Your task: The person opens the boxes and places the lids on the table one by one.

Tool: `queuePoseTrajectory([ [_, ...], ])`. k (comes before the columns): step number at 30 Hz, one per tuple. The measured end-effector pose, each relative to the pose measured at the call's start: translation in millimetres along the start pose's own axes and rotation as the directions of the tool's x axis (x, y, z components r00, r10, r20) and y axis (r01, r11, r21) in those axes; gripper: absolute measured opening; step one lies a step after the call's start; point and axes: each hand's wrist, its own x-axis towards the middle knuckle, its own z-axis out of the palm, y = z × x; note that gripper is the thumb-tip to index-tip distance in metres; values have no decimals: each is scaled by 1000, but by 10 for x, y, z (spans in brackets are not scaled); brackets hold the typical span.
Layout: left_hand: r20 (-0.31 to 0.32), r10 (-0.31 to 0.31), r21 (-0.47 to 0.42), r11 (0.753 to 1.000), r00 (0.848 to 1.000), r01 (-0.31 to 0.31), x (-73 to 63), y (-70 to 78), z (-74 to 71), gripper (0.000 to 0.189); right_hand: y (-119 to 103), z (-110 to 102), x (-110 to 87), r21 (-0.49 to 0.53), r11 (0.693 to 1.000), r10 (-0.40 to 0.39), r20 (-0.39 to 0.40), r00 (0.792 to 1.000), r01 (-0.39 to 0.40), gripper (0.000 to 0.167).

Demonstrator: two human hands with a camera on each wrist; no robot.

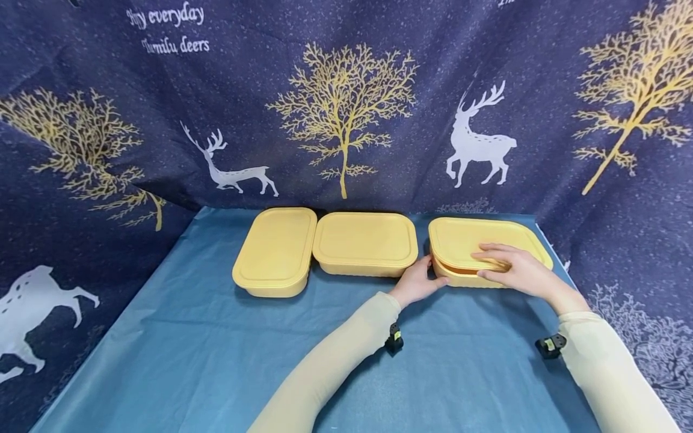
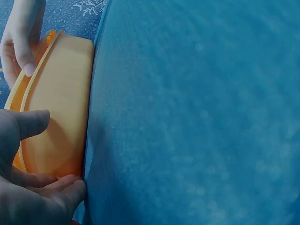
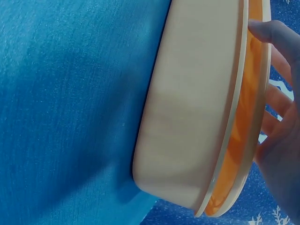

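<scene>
At the right of the head view stands a yellow lidded box (image 1: 464, 280), its lid (image 1: 460, 237) raised along the front so that an orange gap shows. My right hand (image 1: 517, 270) pinches the lid's front edge, thumb in the gap and fingers over the top. In the right wrist view the thumb (image 3: 267, 32) reaches the box rim beneath the lid. My left hand (image 1: 418, 284) grips the box's front left corner, with the thumb on the front wall and the other fingers around the left end. What lies inside the box is hidden.
Two more yellow boxes with lids on stand to the left, a middle one (image 1: 365, 240) set crosswise and a left one (image 1: 276, 249) set lengthwise. Blue cloth (image 1: 216, 361) covers the table. A dark curtain (image 1: 379, 120) with deer and trees hangs close behind.
</scene>
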Motion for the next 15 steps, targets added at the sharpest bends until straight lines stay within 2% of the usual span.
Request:
queuePoseTrajectory([
  [4,1,7,12,1000,1000,-7,5,-3,0,72,-5,-1,4,-18,999,-38,-8,999,38,41],
  [8,4,4,29,1000,1000,-4,15,-11,7,71,-23,-9,8,-8,999,-44,-11,999,44,40],
  [15,-3,-33,47,998,999,34,18,13,17,71,-1,12,31,-21,999,-50,-14,999,50,41],
])
